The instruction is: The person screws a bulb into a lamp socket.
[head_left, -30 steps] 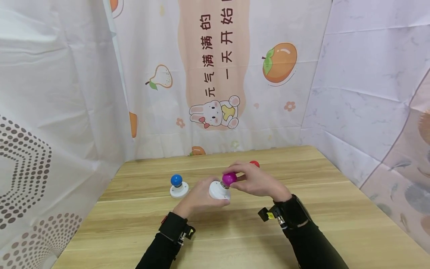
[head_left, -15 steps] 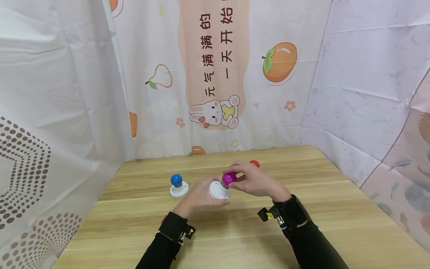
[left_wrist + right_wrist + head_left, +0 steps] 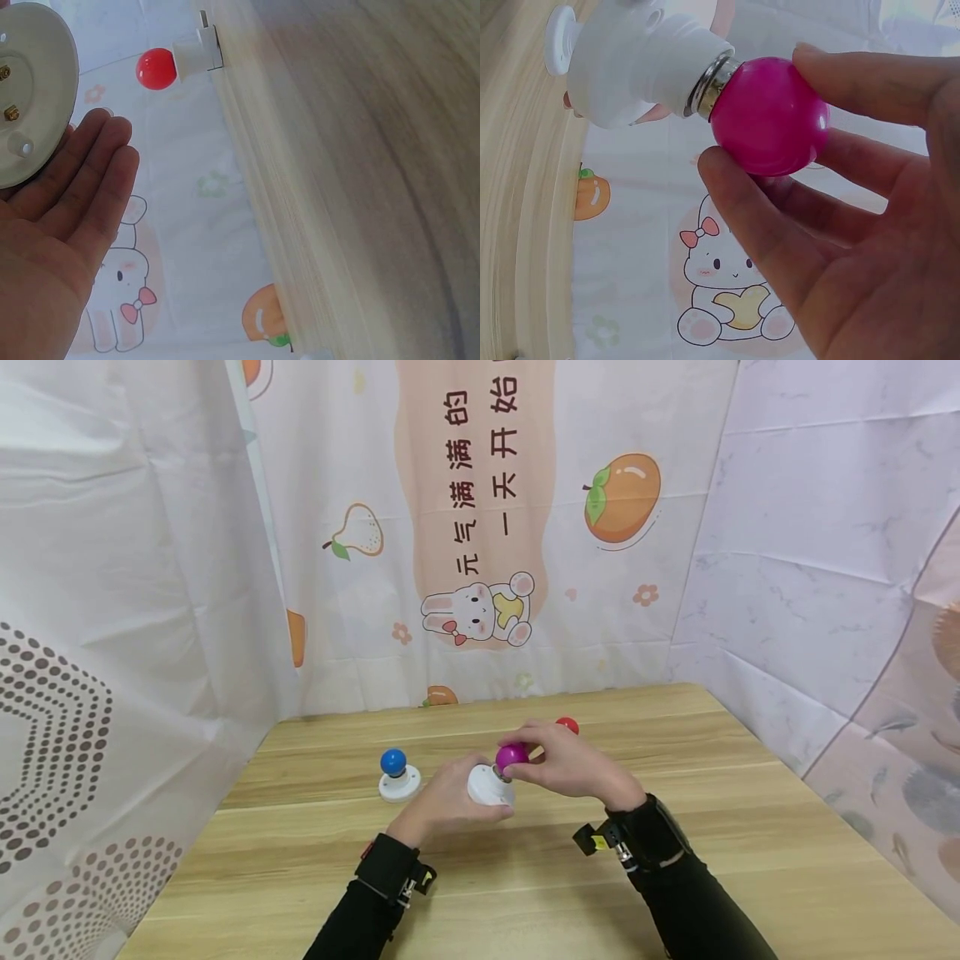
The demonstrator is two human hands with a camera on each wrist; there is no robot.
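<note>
A white round lamp holder [image 3: 489, 786] is tilted in my left hand [image 3: 450, 797], which grips it by the edge above the table. My right hand [image 3: 566, 760] pinches a magenta light bulb [image 3: 512, 757] between thumb and fingers. In the right wrist view, the bulb's metal screw base [image 3: 718, 84] sits partly inside the holder's mouth [image 3: 694, 64], with a band of metal still showing. The left wrist view gives the holder's underside [image 3: 49, 90], with brass screws, and my left fingers [image 3: 105, 195] stretched along its rim.
A blue bulb [image 3: 393, 762] stands in a white holder [image 3: 400, 784] to the left. Behind my right hand is a red bulb [image 3: 567, 725]; the left wrist view has its white holder [image 3: 193, 60]. Printed cloth [image 3: 345, 635] hangs behind the wooden table [image 3: 510, 902].
My right thumb has shifted forward on the magenta bulb, with the fingers turned slightly round it. My left hand and the lamp holder stay nearly in place.
</note>
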